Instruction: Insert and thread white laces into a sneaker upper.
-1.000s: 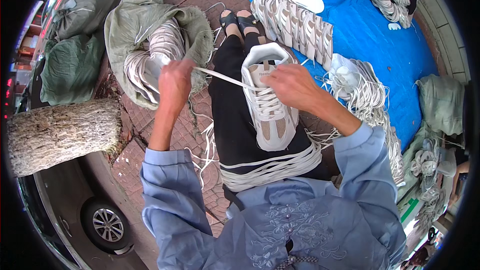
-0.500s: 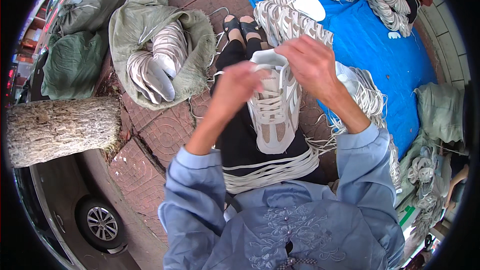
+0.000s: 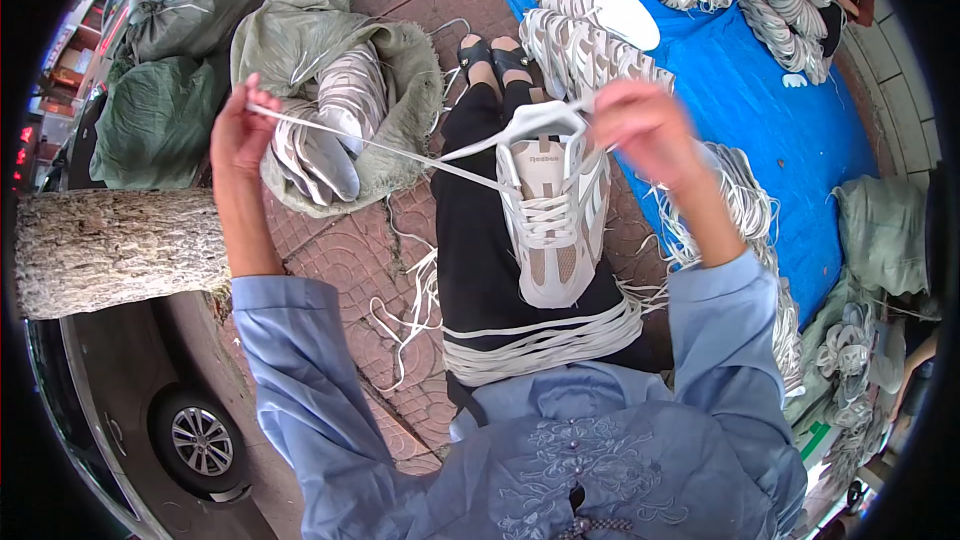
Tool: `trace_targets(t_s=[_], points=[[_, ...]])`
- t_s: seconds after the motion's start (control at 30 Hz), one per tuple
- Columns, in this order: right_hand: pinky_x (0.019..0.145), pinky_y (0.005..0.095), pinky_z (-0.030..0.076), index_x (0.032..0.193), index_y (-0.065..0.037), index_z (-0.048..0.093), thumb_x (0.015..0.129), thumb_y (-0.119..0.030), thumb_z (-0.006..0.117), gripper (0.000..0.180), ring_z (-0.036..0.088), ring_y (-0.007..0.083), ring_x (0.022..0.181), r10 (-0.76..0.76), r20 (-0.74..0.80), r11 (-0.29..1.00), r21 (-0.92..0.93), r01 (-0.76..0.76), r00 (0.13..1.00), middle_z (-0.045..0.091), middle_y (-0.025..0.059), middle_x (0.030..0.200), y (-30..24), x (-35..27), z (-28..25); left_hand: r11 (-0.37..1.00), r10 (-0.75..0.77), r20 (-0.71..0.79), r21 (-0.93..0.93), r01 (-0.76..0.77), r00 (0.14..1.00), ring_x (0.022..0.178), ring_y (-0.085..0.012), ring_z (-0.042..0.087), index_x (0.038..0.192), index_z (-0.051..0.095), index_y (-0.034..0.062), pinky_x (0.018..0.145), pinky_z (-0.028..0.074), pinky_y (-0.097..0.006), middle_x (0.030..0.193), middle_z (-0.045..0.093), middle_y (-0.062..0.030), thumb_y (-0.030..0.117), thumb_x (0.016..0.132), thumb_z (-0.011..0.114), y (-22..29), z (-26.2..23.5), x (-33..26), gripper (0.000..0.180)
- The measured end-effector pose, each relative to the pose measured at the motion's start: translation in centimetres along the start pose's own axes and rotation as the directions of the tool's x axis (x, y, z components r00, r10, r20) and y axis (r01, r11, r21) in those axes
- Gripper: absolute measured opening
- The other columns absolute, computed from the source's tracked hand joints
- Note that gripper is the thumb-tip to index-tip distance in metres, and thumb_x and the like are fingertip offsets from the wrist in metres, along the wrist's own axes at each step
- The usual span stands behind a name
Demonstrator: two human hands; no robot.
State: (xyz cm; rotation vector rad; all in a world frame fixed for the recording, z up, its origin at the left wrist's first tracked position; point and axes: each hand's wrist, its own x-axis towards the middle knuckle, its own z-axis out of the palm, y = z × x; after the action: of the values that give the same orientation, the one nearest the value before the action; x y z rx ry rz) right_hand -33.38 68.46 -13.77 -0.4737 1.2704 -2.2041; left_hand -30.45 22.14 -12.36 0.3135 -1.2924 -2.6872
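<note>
Left hand (image 3: pixel 240 130): closing its fingers on the end of a white lace (image 3: pixel 380 148) and holding it out to the left, raised over the open sack.
Right hand (image 3: pixel 645 125): gripping at the top of the shoe's opening, pinched on the other lace end; motion blur is hiding the exact fingers.
Shoe (image 3: pixel 555 215): a grey and white sneaker, lying sole down on the person's lap, toe toward the body, lacing showing across its middle.
Lace: running taut from the left hand to the shoe's upper eyelets.
Lap (image 3: pixel 480 240): black trousers, with a bundle of white laces (image 3: pixel 540 340) lying across the thighs just below the shoe.
Sack (image 3: pixel 400 90): green, open, holding more pale sneakers, sitting on the brick pavement (image 3: pixel 340 260).
Blue tarp (image 3: pixel 760 110): spreading to the right, carrying rows of sneakers and heaps of laces.
Log (image 3: pixel 110 250): lying at the left, near a car (image 3: pixel 150 410).
</note>
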Motion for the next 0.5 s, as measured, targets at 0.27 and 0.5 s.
trace_targets(t_s=[0.27, 0.5], points=[[0.062, 0.0219, 0.035, 0.113, 0.005, 0.042, 0.081, 0.003, 0.05, 0.033, 0.038, 0.0101, 0.066, -0.415, -0.387, 0.898, -0.029, 0.439, 0.824, 0.046, 0.0043, 0.089, -18.0, -13.2, -24.0, 0.992, 0.122, -0.572, 0.093, -0.084, 0.811, 0.043, -0.01, 0.028, 0.088, 0.052, -0.0019, 0.04, 0.025, -0.024, 0.059, 0.042, -0.0006, 0.022, 0.093, 0.033, 5.2, -9.7, 0.0, 0.031], [0.055, 0.0222, 0.035, 0.121, 0.008, 0.037, 0.087, -0.003, 0.044, 0.036, 0.04, 0.0127, 0.065, -0.475, -0.722, 0.819, -0.153, 0.554, 0.503, 0.049, 0.0152, 0.115, -22.8, -27.6, -38.4, 0.957, 0.261, -0.679, 0.276, -0.091, 0.687, 0.039, -0.0073, 0.025, 0.08, 0.053, 0.0055, 0.037, 0.021, -0.022, 0.056, 0.045, 0.0017, 0.018, 0.09, 0.041, 5.9, -15.4, -0.8, 0.019]])
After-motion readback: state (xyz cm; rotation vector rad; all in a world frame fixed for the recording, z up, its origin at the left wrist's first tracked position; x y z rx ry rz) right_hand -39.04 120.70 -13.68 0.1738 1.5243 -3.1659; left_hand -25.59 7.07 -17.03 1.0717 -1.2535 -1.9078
